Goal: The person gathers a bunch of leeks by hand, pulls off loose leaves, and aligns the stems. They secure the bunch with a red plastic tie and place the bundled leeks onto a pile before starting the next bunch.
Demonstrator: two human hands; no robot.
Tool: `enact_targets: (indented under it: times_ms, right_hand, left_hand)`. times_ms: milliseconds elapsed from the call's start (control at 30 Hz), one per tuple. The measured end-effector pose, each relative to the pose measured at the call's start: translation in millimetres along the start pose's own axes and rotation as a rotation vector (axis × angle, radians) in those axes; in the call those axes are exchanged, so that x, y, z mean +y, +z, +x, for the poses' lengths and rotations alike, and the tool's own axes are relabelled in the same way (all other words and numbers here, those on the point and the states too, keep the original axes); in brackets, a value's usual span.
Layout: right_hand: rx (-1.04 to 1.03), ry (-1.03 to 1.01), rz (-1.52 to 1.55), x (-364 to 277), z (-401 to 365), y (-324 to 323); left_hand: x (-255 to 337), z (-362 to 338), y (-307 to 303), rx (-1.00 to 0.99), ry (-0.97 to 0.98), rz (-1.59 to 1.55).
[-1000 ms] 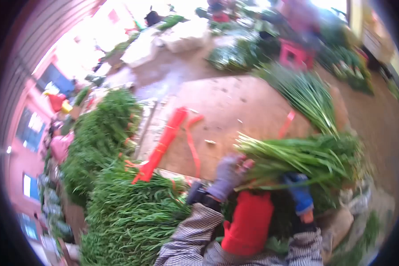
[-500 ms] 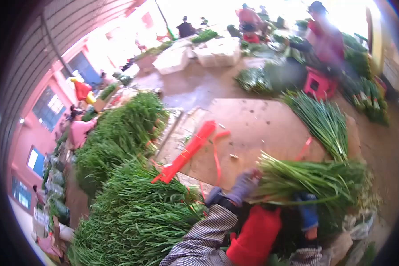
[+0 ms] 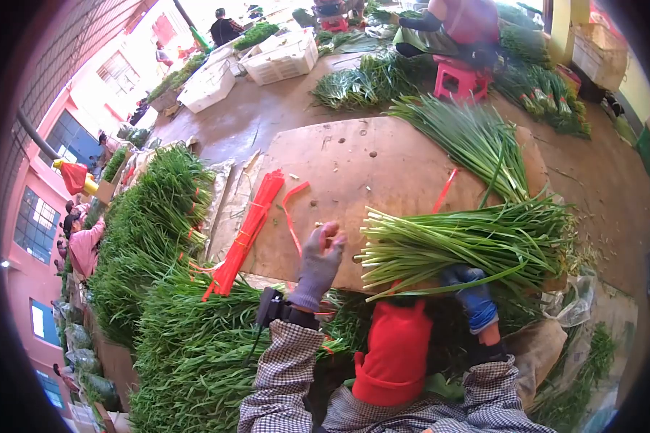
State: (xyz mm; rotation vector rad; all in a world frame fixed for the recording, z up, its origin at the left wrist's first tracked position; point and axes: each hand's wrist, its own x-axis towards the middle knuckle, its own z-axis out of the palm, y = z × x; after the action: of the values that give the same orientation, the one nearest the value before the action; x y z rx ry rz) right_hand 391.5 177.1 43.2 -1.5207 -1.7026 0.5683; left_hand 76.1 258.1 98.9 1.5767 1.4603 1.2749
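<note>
A loose bunch of garlic chives point(image 3: 455, 242) lies across the near right of the wooden board point(image 3: 325, 155), pale stem ends toward the left. My right hand point(image 3: 471, 289), in a blue glove, grips it from the near side; leaves cover most of its fingers. To the left of the stem ends, my left hand point(image 3: 321, 258) in a grey glove is raised over the board, fingers half bent and apart, holding nothing. A bundle of red ties point(image 3: 245, 234) and a single loose red tie point(image 3: 289, 209) lie left of it. Another red tie point(image 3: 445, 189) sticks out behind the bunch.
Further bunched greens point(image 3: 159, 209) are heaped along the left. More long green leaves point(image 3: 477, 144) rest on the board's far right. White crates point(image 3: 282, 61) stand on the floor ahead. A co-worker point(image 3: 466, 25) sits by a pink stool point(image 3: 461, 78).
My left hand has drawn back to the left, away from the stem ends, and its fingers now show clearly. The view has shifted, while the bunch stays at my right hand.
</note>
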Motion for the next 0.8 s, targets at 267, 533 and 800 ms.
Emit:
enact_targets:
  times_ms: [267, 533, 800]
  right_hand:
    - [-0.035, -0.003, 0.072, -9, 3, -6]
    - [-0.07, 0.022, 0.021, -9, 2, -9]
    - [-0.064, 0.014, -0.008, -13, 2, -8]
  left_hand:
    - [2, 26, 38, -0.238, -0.155, 0.166]
    - [-37, 32, -3, -0.09, -0.196, -0.057]
    - [32, 56, 38, -0.186, 0.471, 0.663]
